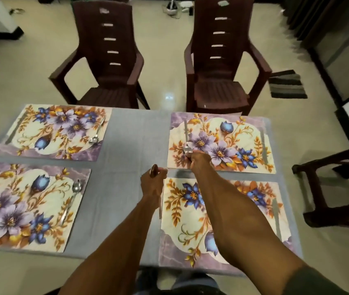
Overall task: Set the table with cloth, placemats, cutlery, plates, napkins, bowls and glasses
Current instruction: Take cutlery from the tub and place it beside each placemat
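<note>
Cutlery step: spoons going onto placemats.
Right hand (199, 159) grasps spoon (187, 150) on far-right placemat (254, 133); left hand (152, 184) grips another spoon (154, 170); release next.

Four placemats (51, 133), four spoons (94, 139), two chairs (105, 60), one stool (337, 188).

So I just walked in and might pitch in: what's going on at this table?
A person is laying cutlery on a table already covered with a grey cloth and four floral placemats. The right hand is at a spoon on the far right placemat. The left hand holds another spoon above the cloth. The two left placemats each have a spoon already. No plates, bowls or glasses show yet.
</note>
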